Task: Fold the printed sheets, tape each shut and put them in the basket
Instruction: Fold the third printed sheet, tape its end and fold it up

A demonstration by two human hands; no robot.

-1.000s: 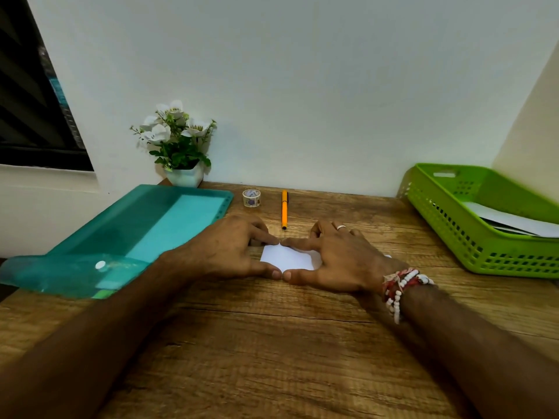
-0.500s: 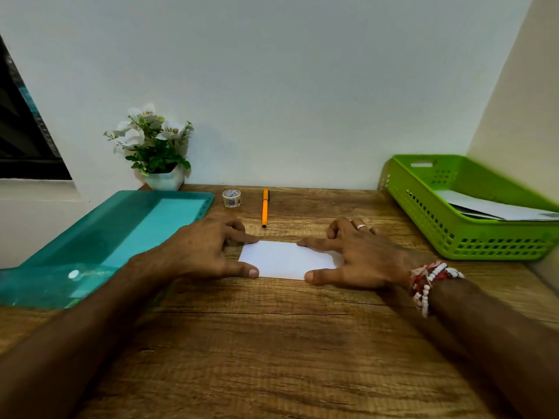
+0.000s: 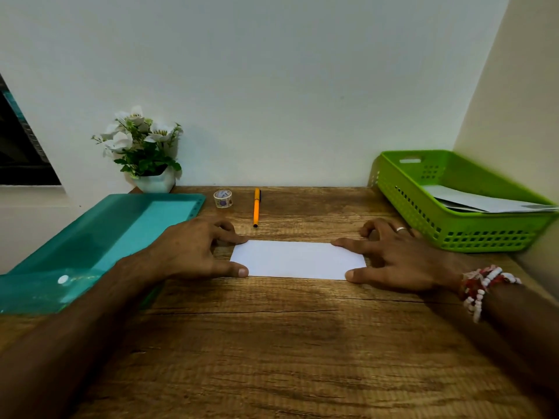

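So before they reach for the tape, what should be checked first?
1. The folded white paper sheet lies flat on the wooden table: ok.
2. Both ends are pinned, left hand and right hand each pressing with thumb and forefinger: ok.
3. The small patterned tape roll stands just beyond the left hand, apart from the orange pen, probably reachable: ok.
4. The green plastic basket has room above the white sheets already in it: ok.
5. Crease sharp enough to stay shut if one hand lifts: cannot tell.

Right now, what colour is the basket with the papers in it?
Bright green. The basket shows best in the head view, the only one.
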